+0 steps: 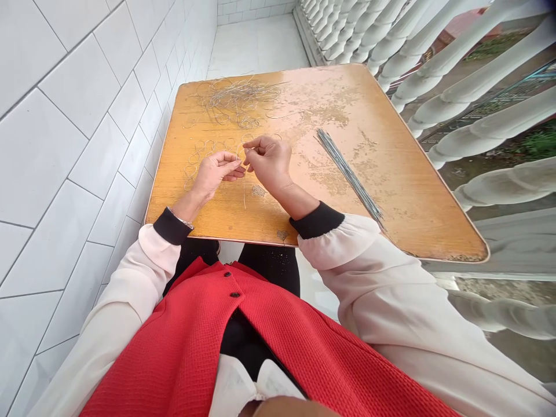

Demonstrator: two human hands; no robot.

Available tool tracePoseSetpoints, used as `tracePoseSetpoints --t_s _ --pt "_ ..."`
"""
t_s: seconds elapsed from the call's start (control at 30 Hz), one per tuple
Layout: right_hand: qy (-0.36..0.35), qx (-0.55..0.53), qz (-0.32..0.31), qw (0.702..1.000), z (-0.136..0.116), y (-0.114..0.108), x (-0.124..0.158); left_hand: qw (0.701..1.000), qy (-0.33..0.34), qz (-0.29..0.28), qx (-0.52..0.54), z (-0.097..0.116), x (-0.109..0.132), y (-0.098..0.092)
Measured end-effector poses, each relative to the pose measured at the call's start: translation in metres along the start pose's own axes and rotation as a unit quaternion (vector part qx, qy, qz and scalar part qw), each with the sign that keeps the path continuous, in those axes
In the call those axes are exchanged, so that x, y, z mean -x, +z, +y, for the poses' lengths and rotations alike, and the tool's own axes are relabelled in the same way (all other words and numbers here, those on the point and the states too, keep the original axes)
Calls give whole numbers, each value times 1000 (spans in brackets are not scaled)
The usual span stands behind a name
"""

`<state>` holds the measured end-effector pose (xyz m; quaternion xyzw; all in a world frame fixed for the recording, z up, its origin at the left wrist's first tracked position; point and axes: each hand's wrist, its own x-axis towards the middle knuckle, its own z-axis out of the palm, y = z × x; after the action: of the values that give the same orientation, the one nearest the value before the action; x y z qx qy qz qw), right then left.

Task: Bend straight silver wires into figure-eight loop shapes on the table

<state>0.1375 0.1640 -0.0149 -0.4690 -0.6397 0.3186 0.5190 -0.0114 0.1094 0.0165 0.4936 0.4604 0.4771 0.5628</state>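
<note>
Close together above the near left part of the wooden table, my two hands pinch a thin wire (244,194). My left hand (216,174) grips it between thumb and fingertips. My right hand (270,161) is closed on the wire just to the right, its fingertips almost touching the left ones. One end of the wire hangs down toward me. Bent loops of wire (204,147) lie behind and left of my left hand. Farther back sits a tangled pile of curled wires (237,98). To the right rests a bundle of straight grey wires (350,174).
The worn wooden table (417,223) has peeling patches. A white tiled wall (56,156) runs along the left, and a white balustrade (460,110) stands along the right. Pale floor (260,46) shows beyond the table's far edge.
</note>
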Motion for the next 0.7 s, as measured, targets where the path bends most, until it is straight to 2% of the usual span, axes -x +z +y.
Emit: tracePoseSetpoints --t_s 0.1,0.3,0.4,0.7 --pt "9 14 21 1000 -4 1 1 1000 -3 6 -7 -1 -1 -1" --pt "79 -94 -42 992 -24 0 8 1000 2 27 7 -7 -8 -9" --pt "104 -114 -58 986 -32 -1 10 1000 -9 18 7 -8 -10 -11" --pt "97 -71 -3 993 -27 -1 4 1000 -13 -3 13 -3 -4 -7"
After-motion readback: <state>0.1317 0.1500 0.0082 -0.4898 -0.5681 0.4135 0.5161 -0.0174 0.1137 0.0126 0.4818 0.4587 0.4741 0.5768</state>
